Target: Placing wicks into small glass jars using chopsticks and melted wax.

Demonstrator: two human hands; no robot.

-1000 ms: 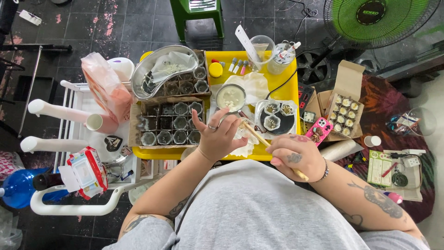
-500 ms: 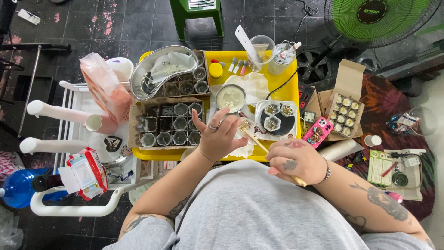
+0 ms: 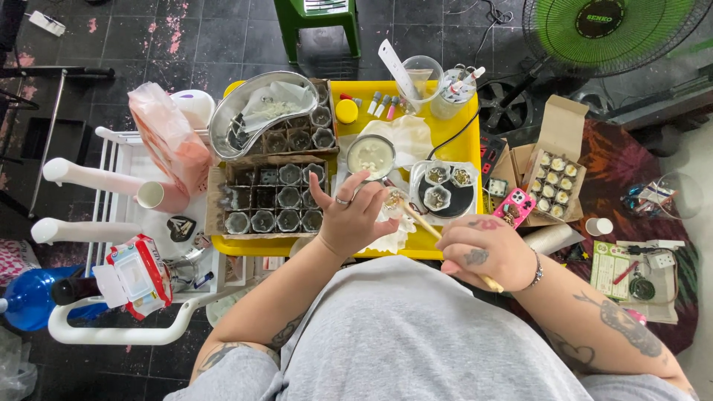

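Holding a small jar (image 3: 391, 202) in curled fingers over the yellow surface (image 3: 416, 245), the left hand (image 3: 355, 217) keeps it just below the bowl (image 3: 371, 154) of pale mix. The right hand (image 3: 483, 249) is closed on a wooden stick (image 3: 416, 219), its tip at the jar. This looks like stirring or filling; steadiness matters most here.

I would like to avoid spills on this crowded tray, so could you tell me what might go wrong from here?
1. The left hand holds a small clear cup over the yellow tray; the wooden stick in the right hand could tip it.
2. The open bowl of white liquid sits just beyond the fingers and might get knocked.
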